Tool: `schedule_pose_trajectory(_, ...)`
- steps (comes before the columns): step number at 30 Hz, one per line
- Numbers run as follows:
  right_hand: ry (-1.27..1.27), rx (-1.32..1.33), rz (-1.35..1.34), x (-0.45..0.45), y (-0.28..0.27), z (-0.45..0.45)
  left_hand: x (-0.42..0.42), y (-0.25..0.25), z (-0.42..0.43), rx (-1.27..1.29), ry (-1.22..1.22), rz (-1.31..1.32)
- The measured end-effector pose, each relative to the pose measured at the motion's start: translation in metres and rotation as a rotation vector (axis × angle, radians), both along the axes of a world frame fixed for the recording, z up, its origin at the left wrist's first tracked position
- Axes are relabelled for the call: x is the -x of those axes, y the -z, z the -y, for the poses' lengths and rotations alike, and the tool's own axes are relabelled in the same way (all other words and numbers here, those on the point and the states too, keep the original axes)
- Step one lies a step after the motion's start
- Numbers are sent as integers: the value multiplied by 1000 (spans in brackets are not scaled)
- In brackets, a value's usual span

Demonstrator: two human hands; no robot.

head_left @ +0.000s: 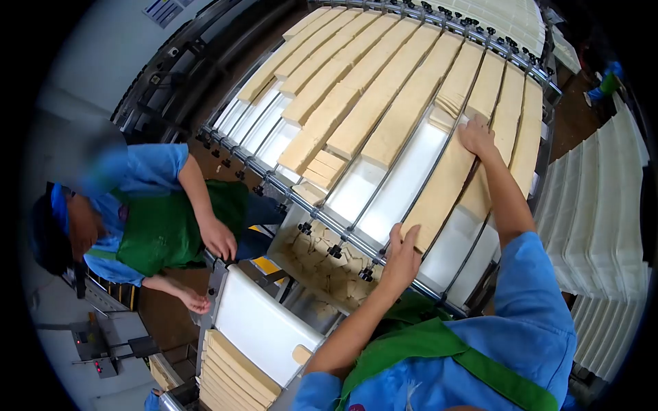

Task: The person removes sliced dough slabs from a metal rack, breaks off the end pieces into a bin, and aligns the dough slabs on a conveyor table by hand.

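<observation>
A long pale-yellow slab, soft-looking like pressed tofu, lies in a lane on the white table top between two dark guide rods. My left hand grips its near end, with the thumb and fingers at the end's edges. At its far end is my right hand, fingers curled over the slab; some fingertips are hidden. Just beyond the right hand, a few thin cut slices lean against another slab in the same lane. A neighbouring slab runs along the right side.
Several more slabs fill the lanes. A metal rail with black knobs borders the table. Below stands a bin of offcuts. A co-worker stands left, beside a white conveyor carrying strips. Stacked white trays are at right.
</observation>
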State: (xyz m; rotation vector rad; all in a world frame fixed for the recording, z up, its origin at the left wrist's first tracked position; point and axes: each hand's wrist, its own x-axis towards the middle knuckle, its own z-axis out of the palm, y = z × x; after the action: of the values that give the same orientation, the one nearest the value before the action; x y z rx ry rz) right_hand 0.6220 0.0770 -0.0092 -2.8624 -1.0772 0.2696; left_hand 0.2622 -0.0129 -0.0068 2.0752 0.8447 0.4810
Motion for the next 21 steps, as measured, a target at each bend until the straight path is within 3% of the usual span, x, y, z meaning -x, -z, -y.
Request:
schedule_pose_trajectory(3, -3, 48, -85, -13, -6, -1, -21, -2, -6, 82, 27, -36)
schedule_pose_trajectory(5, -68, -4, 177, -13, 3, 5, -32, 3, -11, 82, 70, -47)
schedule_pose_trajectory(6, -36, 18, 197, 10, -25, 11, -38, 9, -18, 77, 45, -58)
schedule_pose_trajectory(7, -8, -171, 334, 21, -21, 14, -44, 17, -28, 77, 127, 31)
schedule_pose_trajectory(9, -61, -252, 233, 56, -44, 20, -54, 27, -40, 22, 183, 147)
schedule_pose_trajectory(12, -362, -466, 304, 73, 7, 23, -46, 31, -31, -120, 58, 207)
schedule_pose_trajectory(14, -455, -619, -48, 116, -3, 39, -18, 10, -19, 15, -45, 276)
schedule_pose_trajectory(15, -652, -734, 39, 124, 9, 41, 3, 2, -13, 34, -121, 257)
schedule_pose_trajectory(16, -667, -669, 76, 148, 3, 48, 24, -7, -5, 63, -191, 245)
schedule_pose_trajectory(17, -694, -733, -109, 164, 5, 50, 46, -16, 1, 34, -264, 263)
schedule_pose_trajectory(18, -754, -728, -136, 179, 6, 51, 68, -30, 5, 170, -315, 229)
schedule_pose_trajectory(20, -688, -517, -580, 208, 4, 55, 96, -5, 15, -256, -625, -26)
schedule_pose_trajectory(21, -795, -542, -517, 225, 4, 59, 116, -2, 21, -254, -732, -85)
